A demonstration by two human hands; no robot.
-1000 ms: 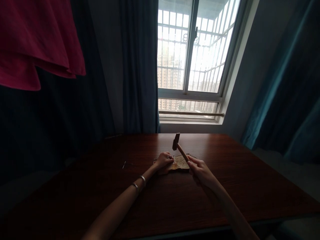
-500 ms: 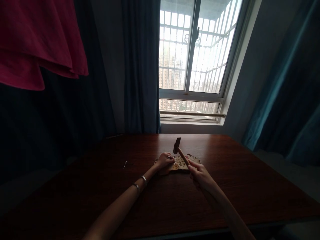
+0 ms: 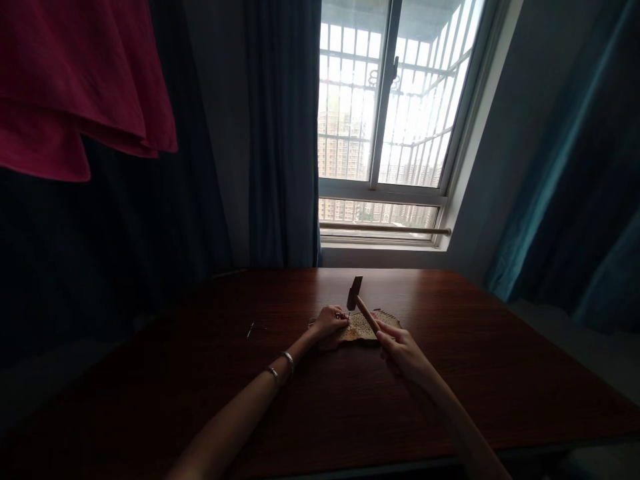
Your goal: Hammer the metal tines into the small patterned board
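Observation:
A small wooden board (image 3: 361,327) studded with several nail heads lies on the dark wooden table (image 3: 320,393). My left hand (image 3: 327,321) rests on the board's left edge, fingers pinched on a small nail (image 3: 346,314) standing on the board. My right hand (image 3: 400,348) is closed round the wooden handle of a small hammer (image 3: 361,305). The hammer's dark head hangs just above and right of the nail. Two bracelets sit on my left wrist.
A loose nail (image 3: 249,328) lies on the table to the left of the board. Behind the table are a barred window (image 3: 387,113), dark blue curtains (image 3: 283,133) on both sides, and a red cloth (image 3: 75,80) hanging at upper left.
The hammer head has dropped from its raised position toward the nail; over the last half second it moved very little. My left hand has stayed at the nail.

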